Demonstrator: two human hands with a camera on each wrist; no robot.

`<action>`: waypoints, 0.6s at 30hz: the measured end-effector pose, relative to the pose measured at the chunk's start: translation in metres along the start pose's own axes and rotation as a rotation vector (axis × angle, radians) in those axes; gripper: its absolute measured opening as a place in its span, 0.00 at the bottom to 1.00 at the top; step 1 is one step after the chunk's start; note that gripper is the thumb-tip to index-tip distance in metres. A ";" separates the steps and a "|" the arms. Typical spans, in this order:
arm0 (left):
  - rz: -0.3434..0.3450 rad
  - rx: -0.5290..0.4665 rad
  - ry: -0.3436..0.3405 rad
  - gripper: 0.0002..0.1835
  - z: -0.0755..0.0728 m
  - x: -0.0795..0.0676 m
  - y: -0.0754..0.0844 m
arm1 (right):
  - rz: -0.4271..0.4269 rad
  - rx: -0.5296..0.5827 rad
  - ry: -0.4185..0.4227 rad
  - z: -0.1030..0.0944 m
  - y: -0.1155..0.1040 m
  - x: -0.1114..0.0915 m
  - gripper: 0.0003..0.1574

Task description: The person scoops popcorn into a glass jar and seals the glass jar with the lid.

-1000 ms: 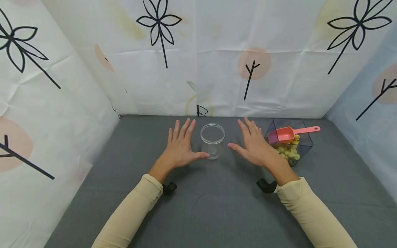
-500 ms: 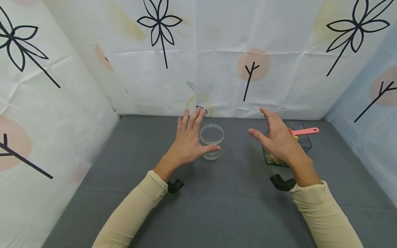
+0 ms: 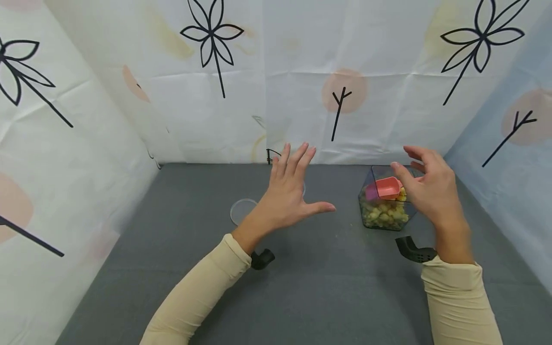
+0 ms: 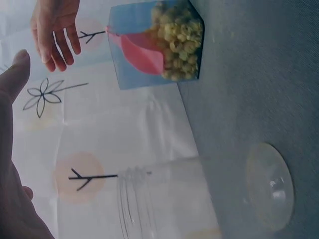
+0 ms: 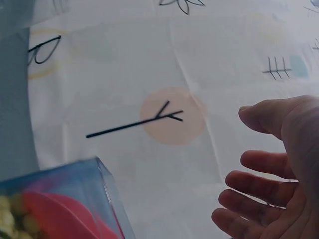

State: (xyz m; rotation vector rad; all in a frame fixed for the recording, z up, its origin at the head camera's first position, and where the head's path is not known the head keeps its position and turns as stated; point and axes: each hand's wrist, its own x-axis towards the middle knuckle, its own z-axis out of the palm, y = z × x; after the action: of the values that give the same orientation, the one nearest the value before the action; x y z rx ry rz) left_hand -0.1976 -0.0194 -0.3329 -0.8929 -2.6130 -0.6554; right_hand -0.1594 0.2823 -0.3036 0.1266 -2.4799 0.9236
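Note:
My left hand (image 3: 286,196) is raised with fingers spread, in front of a clear jar that it mostly hides in the head view. The jar (image 4: 137,204) shows its threaded neck in the left wrist view, standing apart from that hand. My right hand (image 3: 433,191), empty and loosely bent, hovers at the right side of a clear square container (image 3: 364,218). Popcorn (image 3: 381,213) half fills this container. A pink scoop (image 3: 388,188) lies on top of the popcorn, its handle mostly hidden behind the right hand.
A clear round lid (image 3: 231,213) lies on the grey table (image 3: 302,297), left of the jar and partly behind the left forearm. White printed cloth (image 3: 297,115) rises at the back and both sides. Each wrist carries a black mount (image 3: 414,251).
Both hands have moved right. The left now covers the jar, uncovering the lid; the right has passed across the container to its right side. The head view has shifted slightly.

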 end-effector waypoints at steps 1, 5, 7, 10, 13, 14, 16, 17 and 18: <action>0.010 0.004 0.002 0.69 0.002 0.002 0.004 | 0.010 -0.003 0.018 -0.002 0.002 -0.001 0.33; 0.040 -0.012 -0.010 0.69 0.008 0.011 0.017 | 0.055 -0.012 0.068 -0.008 0.011 -0.004 0.31; 0.060 -0.030 -0.016 0.70 0.012 0.015 0.024 | 0.089 -0.020 0.100 -0.009 0.016 -0.006 0.30; 0.092 -0.065 -0.027 0.69 0.020 0.023 0.033 | 0.166 -0.027 0.168 -0.010 0.023 -0.007 0.28; 0.129 -0.091 -0.042 0.69 0.027 0.031 0.040 | 0.235 -0.039 0.242 -0.010 0.030 -0.009 0.27; 0.135 -0.106 -0.047 0.68 0.030 0.034 0.042 | 0.254 -0.038 0.261 -0.010 0.032 -0.009 0.26; 0.147 -0.133 -0.061 0.67 0.035 0.039 0.046 | 0.286 -0.050 0.275 -0.010 0.036 -0.009 0.27; 0.147 -0.152 -0.070 0.67 0.037 0.041 0.048 | 0.295 -0.053 0.273 -0.010 0.037 -0.009 0.27; 0.149 -0.174 -0.079 0.67 0.039 0.044 0.049 | 0.309 -0.056 0.268 -0.010 0.039 -0.009 0.27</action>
State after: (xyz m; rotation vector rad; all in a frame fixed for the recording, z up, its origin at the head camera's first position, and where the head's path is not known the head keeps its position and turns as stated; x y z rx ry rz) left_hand -0.2050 0.0568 -0.3322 -1.1758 -2.5553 -0.8311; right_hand -0.1570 0.3179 -0.3240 -0.3854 -2.3065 0.9227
